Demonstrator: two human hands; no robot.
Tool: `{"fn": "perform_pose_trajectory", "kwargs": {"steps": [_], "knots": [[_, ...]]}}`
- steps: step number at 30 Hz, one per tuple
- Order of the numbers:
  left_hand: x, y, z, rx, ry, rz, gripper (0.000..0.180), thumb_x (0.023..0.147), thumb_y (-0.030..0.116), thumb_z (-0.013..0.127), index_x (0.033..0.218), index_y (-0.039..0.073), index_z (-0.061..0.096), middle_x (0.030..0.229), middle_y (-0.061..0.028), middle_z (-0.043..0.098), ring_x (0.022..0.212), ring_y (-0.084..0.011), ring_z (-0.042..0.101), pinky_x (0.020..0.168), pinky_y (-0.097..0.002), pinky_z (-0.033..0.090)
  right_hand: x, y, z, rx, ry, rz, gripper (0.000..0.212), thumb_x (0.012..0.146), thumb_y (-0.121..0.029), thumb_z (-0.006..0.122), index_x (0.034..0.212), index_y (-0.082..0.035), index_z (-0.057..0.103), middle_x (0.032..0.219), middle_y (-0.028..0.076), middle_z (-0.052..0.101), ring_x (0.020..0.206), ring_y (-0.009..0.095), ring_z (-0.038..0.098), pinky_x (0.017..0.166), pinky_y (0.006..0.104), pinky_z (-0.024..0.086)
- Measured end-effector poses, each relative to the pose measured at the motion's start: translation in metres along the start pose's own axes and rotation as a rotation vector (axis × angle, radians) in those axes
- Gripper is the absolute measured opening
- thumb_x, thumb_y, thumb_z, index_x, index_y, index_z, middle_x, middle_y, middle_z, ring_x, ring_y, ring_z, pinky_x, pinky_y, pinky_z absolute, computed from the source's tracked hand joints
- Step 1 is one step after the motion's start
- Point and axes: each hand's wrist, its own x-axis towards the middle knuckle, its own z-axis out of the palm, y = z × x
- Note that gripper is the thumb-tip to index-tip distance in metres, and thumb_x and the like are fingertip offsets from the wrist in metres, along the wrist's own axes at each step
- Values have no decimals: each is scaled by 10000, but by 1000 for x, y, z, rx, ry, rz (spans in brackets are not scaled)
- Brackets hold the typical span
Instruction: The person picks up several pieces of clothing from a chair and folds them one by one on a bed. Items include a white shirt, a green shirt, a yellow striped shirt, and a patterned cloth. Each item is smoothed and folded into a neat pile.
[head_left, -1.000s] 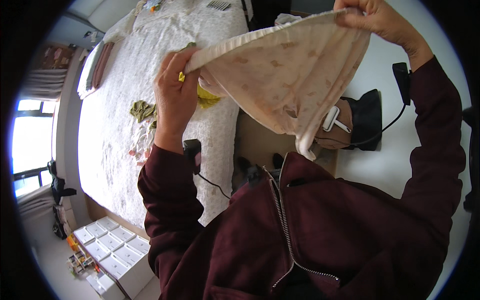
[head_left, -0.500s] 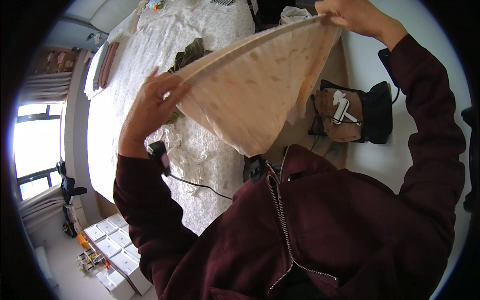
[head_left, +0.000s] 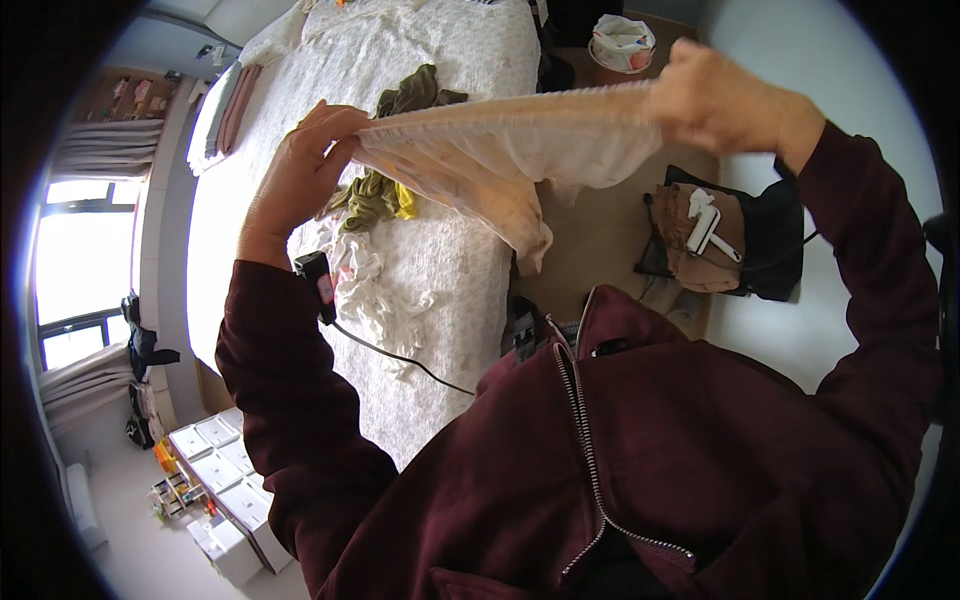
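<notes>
The left hand [head_left: 305, 172] pinches one end of a pale cloth [head_left: 470, 150] and a blurred right hand [head_left: 728, 108] grips the other, its edge stretched above bed [head_left: 450, 325] and floor [head_left: 590, 225]; should either hold slacken under the pull, that end could drop to the floor

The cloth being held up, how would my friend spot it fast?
Start at the big white bed. Across its right edge in view, the left hand and right hand hold up a pale peach cloth by its upper edge. Unlike the olive clothes lying on the bed, it hangs in the air.
</notes>
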Motion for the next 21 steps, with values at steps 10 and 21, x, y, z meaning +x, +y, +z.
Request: {"fn": "perform_pose_trajectory", "kwargs": {"steps": [10,21], "knots": [[3,2,-9,-349,71,-48,237,840,188,723,999,15,687,991,-32,632,986,-156,600,948,-330,461,-12,32,-53,155,432,336,188,839,-183,711,799,-50,584,722,135,546,701,319,571,618,383,447],[15,-12,54,-259,49,-96,156,852,117,720,918,-11,660,889,-68,614,817,-170,610,709,-308,484,-16,6,-15,367,178,202,104,807,-113,658,878,-39,640,849,155,612,816,332,619,723,414,500]]}}
